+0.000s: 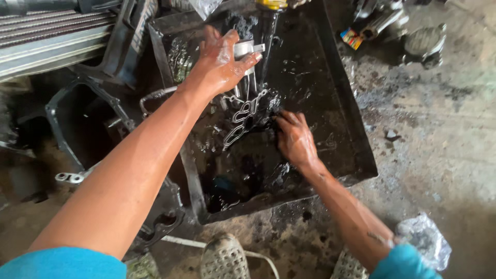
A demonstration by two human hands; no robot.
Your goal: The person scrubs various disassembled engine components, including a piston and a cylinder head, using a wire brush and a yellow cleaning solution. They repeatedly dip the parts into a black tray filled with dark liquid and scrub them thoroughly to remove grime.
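A wide black metal tray [336,103] sits on the stained concrete floor [439,134], tipped so that dark oily liquid pools toward its near corner. That pooling seems to explain why the work happens low in the tray: the part can be wetted there and lifted clear to drain.

The left hand [222,62] reaches far forward with the arm almost straight, wrist bent slightly down. Its grip is closed around the upper end of a silvery cast metal part [247,111], the fingers wrapped over a pale flange while the thumb lies on top. Holding it by the top appears to keep the part propped at a slant, its lower end resting in the liquid.

The right hand [295,139] comes in from the near side, forearm angled up across the tray rim. It lies palm down just beside the lower end of the metal part, fingers loosely curled and pressed into the black grime; whether it pinches anything beneath cannot be told, since the fingertips are lost in the dark oil.

Both forearms are slick and both sleeves are blue. Other engine housings [82,119] lie left of the tray, and a crumpled plastic bag [423,240] lies near the right elbow.
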